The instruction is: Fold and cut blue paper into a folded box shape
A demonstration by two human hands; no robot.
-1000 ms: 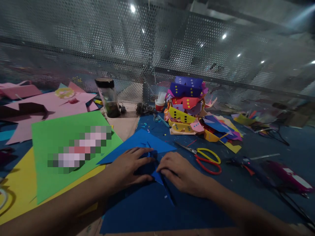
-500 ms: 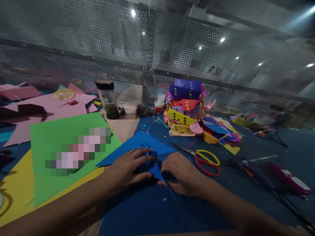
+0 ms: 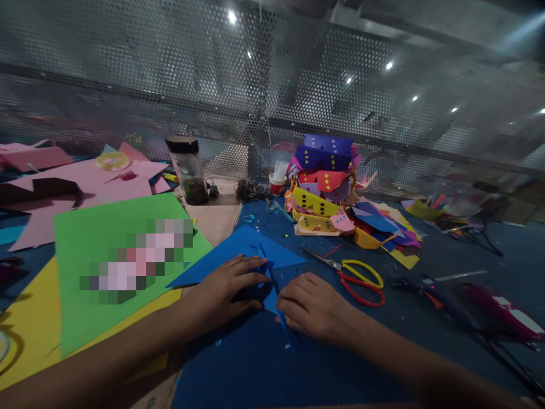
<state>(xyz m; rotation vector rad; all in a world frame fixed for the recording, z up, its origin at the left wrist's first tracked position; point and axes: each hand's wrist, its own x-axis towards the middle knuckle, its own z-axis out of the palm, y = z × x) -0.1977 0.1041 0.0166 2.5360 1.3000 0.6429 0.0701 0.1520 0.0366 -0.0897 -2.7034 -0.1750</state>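
A blue sheet of paper (image 3: 244,244) lies in front of me, its corners pointing away and to the right. My left hand (image 3: 232,284) rests palm down over it, fingers stretched and apart. Across the sheet runs a narrow blue paper strip (image 3: 283,325), slanting down toward me. My right hand (image 3: 313,304) has its fingers curled closed around the strip; the fingertips are hidden. Just right of that hand lie scissors (image 3: 361,278) with one yellow and one red handle, blades pointing left.
Green foam-like sheets (image 3: 85,238) and a yellow sheet (image 3: 29,318) spread at left. A black-lidded jar (image 3: 187,170) stands behind. Stacked cut-paper bands (image 3: 323,193) sit at back right. A glue gun (image 3: 426,287) with a cord and a magenta object (image 3: 506,312) lie at far right.
My right hand has shifted slightly down and its fingers are closer together around the strip. My left hand stays nearly in place. The view has tilted a little.
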